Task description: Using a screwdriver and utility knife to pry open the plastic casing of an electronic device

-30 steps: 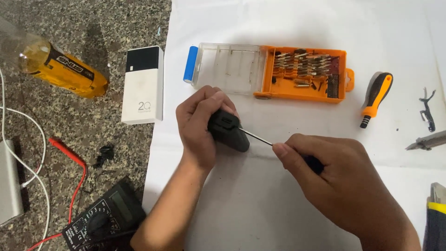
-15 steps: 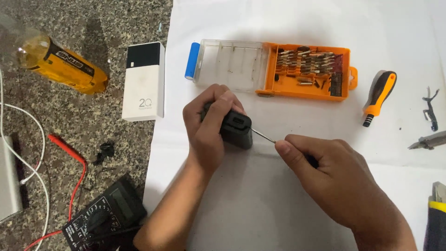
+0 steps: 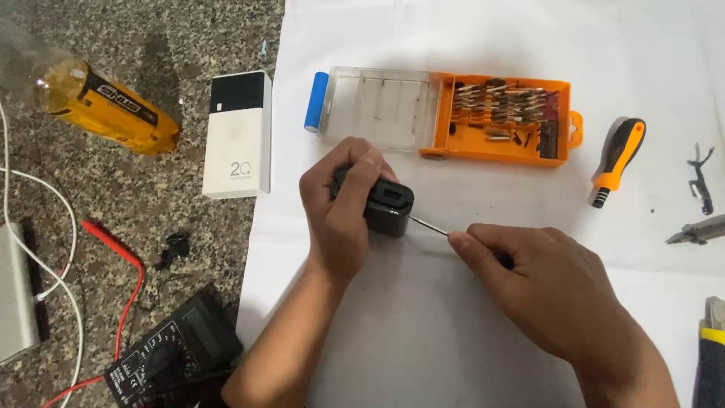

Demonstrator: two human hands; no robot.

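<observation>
The left hand [image 3: 340, 208] grips a small black adapter [image 3: 389, 206]; just right of it, the right hand [image 3: 544, 291] pinches a thin screwdriver [image 3: 428, 226] whose shaft runs leftward into the adapter's near-right edge.

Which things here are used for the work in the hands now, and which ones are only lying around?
In use:
- left hand gripping the black box
- right hand holding a thin screwdriver, tip at the box

Lying about:
- orange bit case
- blue cell
- orange-handled screwdriver
- white power bank
- bottle
- multimeter
</observation>
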